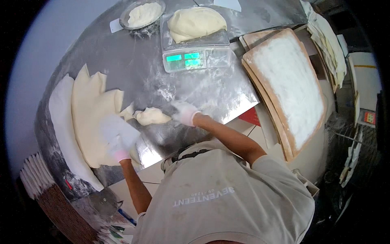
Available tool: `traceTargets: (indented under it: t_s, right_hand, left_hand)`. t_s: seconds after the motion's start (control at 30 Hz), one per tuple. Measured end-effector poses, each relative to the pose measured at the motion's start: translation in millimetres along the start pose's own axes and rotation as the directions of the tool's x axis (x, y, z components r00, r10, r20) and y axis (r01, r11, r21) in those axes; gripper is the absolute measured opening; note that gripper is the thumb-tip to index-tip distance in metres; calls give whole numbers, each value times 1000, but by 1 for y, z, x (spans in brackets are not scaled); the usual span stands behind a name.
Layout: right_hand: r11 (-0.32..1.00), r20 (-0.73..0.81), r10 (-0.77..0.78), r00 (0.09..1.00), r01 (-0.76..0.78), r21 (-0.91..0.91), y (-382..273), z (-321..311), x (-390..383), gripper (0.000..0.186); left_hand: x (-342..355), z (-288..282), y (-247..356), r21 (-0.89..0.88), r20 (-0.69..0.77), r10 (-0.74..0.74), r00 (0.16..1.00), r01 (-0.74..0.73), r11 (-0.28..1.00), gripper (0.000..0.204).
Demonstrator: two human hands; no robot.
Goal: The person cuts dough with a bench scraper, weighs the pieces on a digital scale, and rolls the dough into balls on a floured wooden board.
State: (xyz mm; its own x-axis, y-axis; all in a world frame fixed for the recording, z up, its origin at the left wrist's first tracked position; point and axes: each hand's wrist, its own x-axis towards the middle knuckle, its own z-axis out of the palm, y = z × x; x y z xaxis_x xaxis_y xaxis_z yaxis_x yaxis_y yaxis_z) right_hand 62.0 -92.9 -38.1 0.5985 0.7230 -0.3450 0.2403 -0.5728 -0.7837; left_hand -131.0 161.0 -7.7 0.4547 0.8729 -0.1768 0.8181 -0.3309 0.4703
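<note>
My left hand (118, 149), in a white glove with a pink cuff, is closed on a flat white dough scraper (124, 131), smeared by motion. The scraper is over a large pale slab of dough (89, 118) with a ragged, cut far edge. To the slab's right lies a small lump of dough (152, 116), with a smaller scrap (127, 112) beside it. My right hand (186, 113), also gloved and somewhat blurred, is just right of the lump, fingers apart with nothing visible in them. A rolled white cloth (67, 126) runs along the slab's left side.
A digital scale (197, 59) bears a big dough mass (197, 23). A bowl of flour (145, 14) stands at the far left. Stacked boards (286, 81), the top one floured, lean beyond the right edge of the metal table (134, 57).
</note>
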Motion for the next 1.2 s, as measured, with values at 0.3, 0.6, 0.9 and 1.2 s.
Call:
traceTargets:
  t_s: [0.3, 0.6, 0.9, 1.2]
  right_hand:
    - [996, 12, 30, 999, -31, 85, 78, 21, -21, 27]
    - [997, 76, 77, 994, -78, 8, 49, 48, 9, 29]
    - [765, -433, 160, 887, 166, 622, 90, -68, 33, 22]
    - [790, -576, -501, 646, 68, -610, 36, -259, 118, 30]
  left_hand:
    - [-45, 46, 58, 226, 468, 203, 860, -339, 914, 29]
    - [-36, 120, 58, 322, 524, 256, 812, -468, 823, 39]
    - [-46, 156, 57, -549, 298, 167, 940, 25, 835, 38]
    - [-43, 100, 147, -541, 320, 39, 947, 148, 828, 36]
